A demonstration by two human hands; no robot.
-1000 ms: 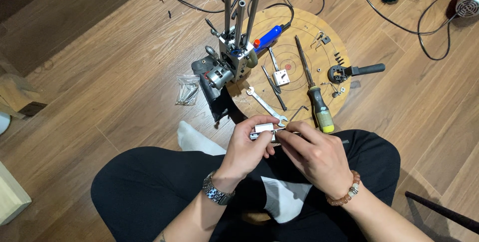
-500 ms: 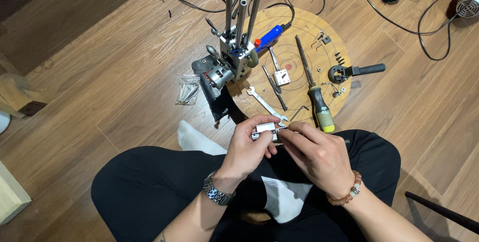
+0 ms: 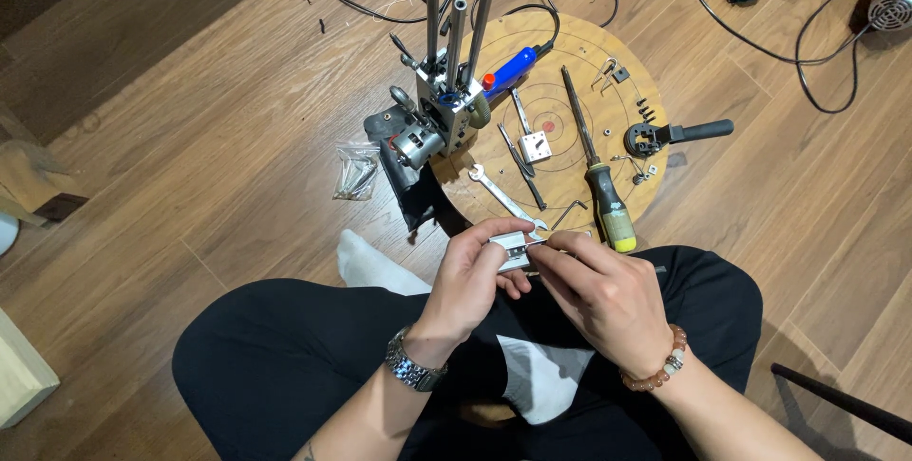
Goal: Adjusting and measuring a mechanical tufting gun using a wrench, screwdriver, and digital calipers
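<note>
On wooden floor, beside round plywood board (image 3: pixel 570 72): holding small metal block (image 3: pixel 513 250) pinched in left hand (image 3: pixel 472 282) over lap, right hand (image 3: pixel 600 292) fingertips working its end, likely fitting stage; needing steady alignment next.

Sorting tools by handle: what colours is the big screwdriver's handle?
Black and yellow-green, seen in the head view: screwdriver on the round wooden board.

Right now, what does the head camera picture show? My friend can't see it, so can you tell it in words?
A person sitting cross-legged on a wooden floor holds a small silver metal block in the left hand while the right hand touches its end. Ahead lies a round wooden board with a screwdriver, a wrench and a metal assembly with upright rods.
</note>
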